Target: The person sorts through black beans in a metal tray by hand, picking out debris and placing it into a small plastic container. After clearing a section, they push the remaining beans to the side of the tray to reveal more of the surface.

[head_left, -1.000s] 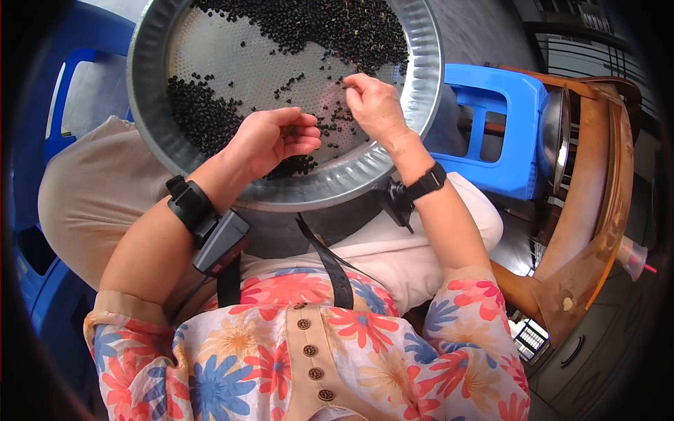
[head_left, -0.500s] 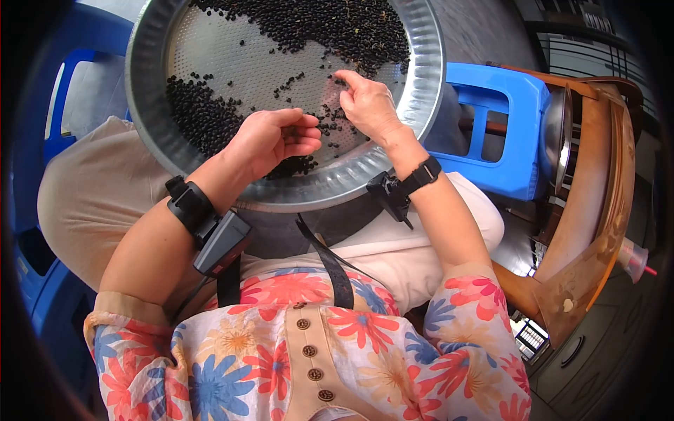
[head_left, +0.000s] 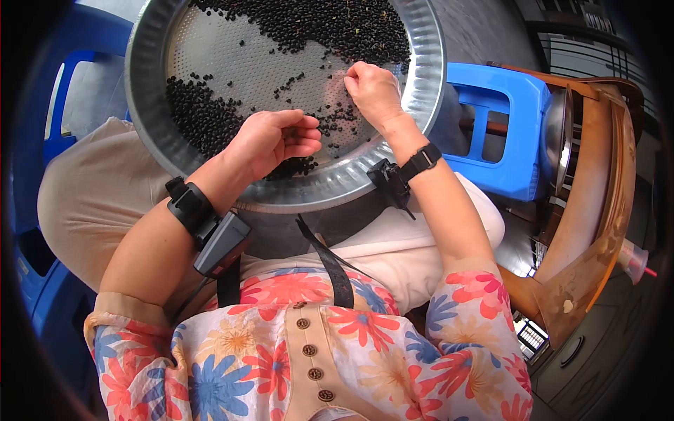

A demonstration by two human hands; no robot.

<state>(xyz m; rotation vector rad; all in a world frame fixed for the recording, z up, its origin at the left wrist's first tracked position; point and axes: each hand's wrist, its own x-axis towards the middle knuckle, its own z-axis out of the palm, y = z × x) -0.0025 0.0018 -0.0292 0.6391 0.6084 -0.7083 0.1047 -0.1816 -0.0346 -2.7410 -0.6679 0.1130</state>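
A wide round metal tray with a perforated floor rests over my lap. Dark beans are heaped along its far side, and more dark beans lie at its left; loose ones are scattered between. My left hand is over the near part of the tray, palm turned inward and fingers curled; whatever it may hold is hidden. To its right and farther out, my right hand is over the scattered beans near the right rim, fingers pressed together, their tips too small to make out.
A blue plastic stool stands right of the tray, with a metal bowl and a wooden chair beyond it. Blue plastic chair parts are at the left. A clear cup is at the far right.
My right hand has shifted slightly right and its extended index finger has drawn in. My left hand has stayed in place.
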